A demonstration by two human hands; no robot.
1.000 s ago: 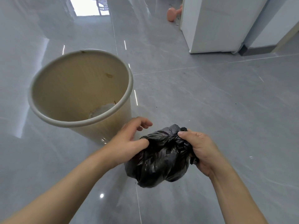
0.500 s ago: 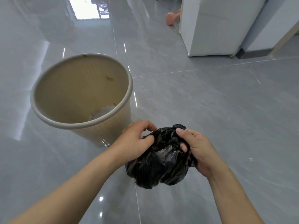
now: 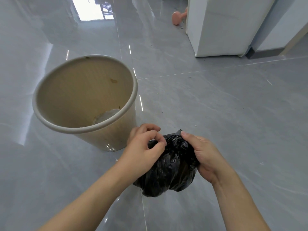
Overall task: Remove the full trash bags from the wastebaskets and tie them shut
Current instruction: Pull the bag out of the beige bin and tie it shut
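A full black trash bag (image 3: 168,170) hangs above the grey floor between both hands, its gathered top bunched up. My left hand (image 3: 143,147) curls over the bag's upper left side, fingers bent and pinching the plastic near the top. My right hand (image 3: 203,155) grips the upper right side, thumb lying along the bunched top. A beige round wastebasket (image 3: 50,117) stands to the left, unlined, with a pale scrap at its bottom.
A white cabinet or appliance (image 3: 221,27) stands at the back right, with a pink object (image 3: 178,17) on the floor beside it. Glossy grey floor tiles (image 3: 233,114) spread all around. Bright light comes from a doorway (image 3: 93,10) at the far back.
My left hand has closed in from open fingers to a curled pinch on the bag's top. The right hand shifted slightly along the top. The view has tilted a little.
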